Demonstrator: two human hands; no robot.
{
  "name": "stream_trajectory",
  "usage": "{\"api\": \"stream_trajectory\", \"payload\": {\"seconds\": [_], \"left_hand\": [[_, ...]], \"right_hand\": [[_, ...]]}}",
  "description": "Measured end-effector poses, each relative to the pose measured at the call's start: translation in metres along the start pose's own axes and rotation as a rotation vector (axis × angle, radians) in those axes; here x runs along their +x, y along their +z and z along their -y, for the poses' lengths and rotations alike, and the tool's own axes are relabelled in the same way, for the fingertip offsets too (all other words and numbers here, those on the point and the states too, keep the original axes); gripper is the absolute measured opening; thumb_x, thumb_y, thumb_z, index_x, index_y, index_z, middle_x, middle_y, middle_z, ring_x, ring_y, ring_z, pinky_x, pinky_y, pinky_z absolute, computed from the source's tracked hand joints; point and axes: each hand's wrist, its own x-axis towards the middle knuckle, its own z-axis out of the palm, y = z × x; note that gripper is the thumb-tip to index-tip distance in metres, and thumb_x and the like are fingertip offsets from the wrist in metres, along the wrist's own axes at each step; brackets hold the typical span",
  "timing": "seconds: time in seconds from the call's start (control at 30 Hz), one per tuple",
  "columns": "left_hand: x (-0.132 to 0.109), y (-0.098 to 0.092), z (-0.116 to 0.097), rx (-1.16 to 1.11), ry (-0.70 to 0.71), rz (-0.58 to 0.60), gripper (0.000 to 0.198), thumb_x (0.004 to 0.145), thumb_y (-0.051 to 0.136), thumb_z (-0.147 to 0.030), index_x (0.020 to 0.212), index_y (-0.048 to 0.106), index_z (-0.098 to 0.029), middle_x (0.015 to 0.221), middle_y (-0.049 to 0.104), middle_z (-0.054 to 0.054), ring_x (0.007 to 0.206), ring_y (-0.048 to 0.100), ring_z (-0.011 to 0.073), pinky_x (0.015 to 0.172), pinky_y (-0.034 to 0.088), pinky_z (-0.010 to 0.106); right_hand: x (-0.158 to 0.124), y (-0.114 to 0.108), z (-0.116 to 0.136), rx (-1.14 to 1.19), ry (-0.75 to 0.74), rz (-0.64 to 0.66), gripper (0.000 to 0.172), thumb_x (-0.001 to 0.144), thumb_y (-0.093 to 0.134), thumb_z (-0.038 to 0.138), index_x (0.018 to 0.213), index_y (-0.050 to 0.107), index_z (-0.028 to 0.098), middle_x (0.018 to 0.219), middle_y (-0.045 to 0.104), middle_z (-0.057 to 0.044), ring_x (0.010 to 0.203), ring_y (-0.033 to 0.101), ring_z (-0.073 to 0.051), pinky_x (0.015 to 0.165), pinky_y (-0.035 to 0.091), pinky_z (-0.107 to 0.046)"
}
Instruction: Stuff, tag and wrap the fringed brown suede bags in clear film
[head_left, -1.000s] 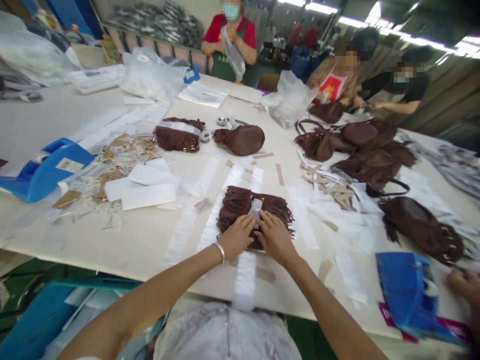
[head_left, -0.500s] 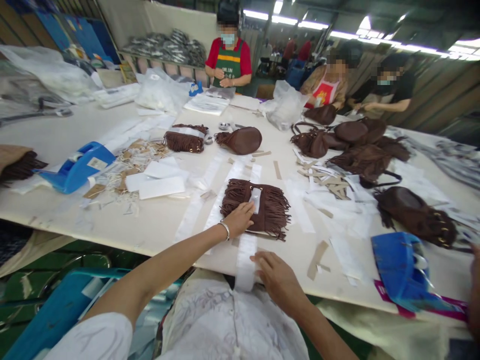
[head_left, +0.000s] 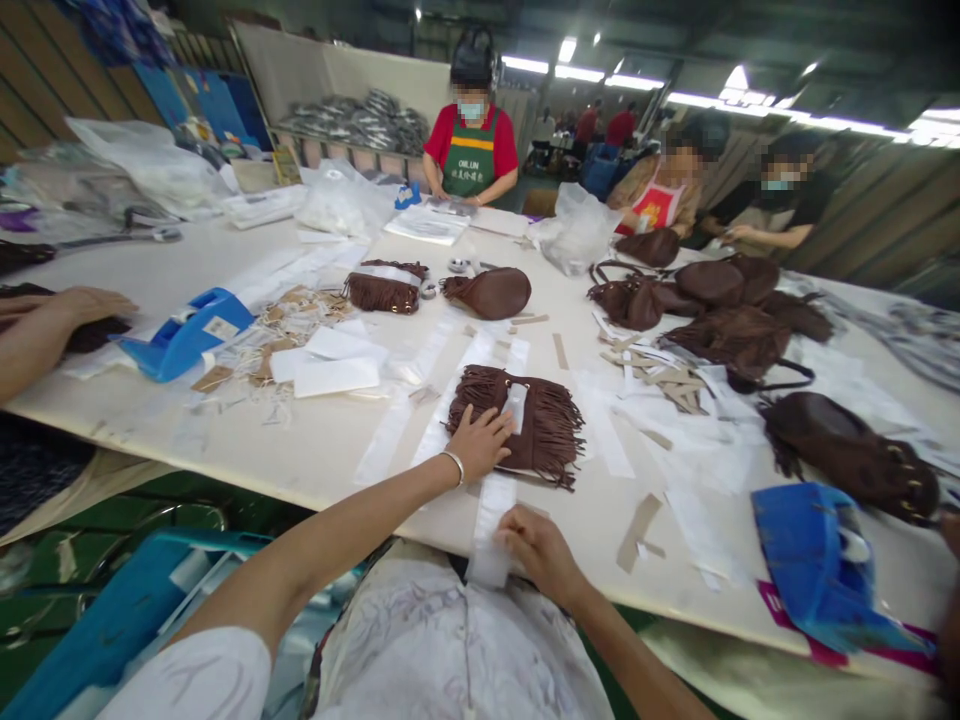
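A brown fringed bag [head_left: 551, 425] lies flat in front of me, with a small clear-and-white patch [head_left: 515, 408] over its middle strap. My left hand [head_left: 480, 445], with a bracelet at the wrist, rests on the bag's left half, fingers spread. From under the bag a long white strip [head_left: 493, 510] runs toward me and hangs over the table's edge. The thumb and fingers of my right hand [head_left: 541, 552] pinch that strip's right side near the edge. How the strip passes beneath the bag is hidden.
Blue tape dispensers stand at left [head_left: 187, 335] and right [head_left: 817, 560]. Tags with strings [head_left: 281, 330], white papers [head_left: 337, 375] and brown bags [head_left: 720, 300] cover parts of the table. Another person's hand [head_left: 90, 305] is at far left. Several people work across the table.
My right hand's fingers have gone from stretched out beside the strip to pinching it. My left fingers have spread on the bag. Another person's hand has come in at left.
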Motion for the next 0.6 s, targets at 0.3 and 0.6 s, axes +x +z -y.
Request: {"api": "stream_trajectory", "payload": {"seconds": [0.3,0.6], "left_hand": [[-0.005,0.003,-0.002,0.01,-0.051,-0.041,0.052,0.097,0.04,-0.044,0.146,0.033,-0.031,0.155,0.031,0.001,0.143,0.02,0.0335,0.111,0.013,0.071],[-0.01,0.008,-0.014,0.019,-0.146,-0.157,0.05,0.097,0.04,-0.042,0.143,0.04,-0.022,0.151,0.039,0.006,0.143,0.024,0.0314,0.114,0.018,0.064]], "right_hand": [[-0.018,-0.003,0.011,-0.401,-0.293,0.107,0.043,0.084,0.065,0.024,0.125,0.054,0.023,0.135,0.053,-0.011,0.122,0.046,-0.029,0.101,0.038,-0.045],[0.131,-0.073,0.031,-0.467,-0.286,-0.222,0.029,0.101,0.033,0.026,0.111,0.06,0.019,0.104,0.066,-0.009,0.098,0.06,-0.019,0.086,0.047,-0.031]]}}
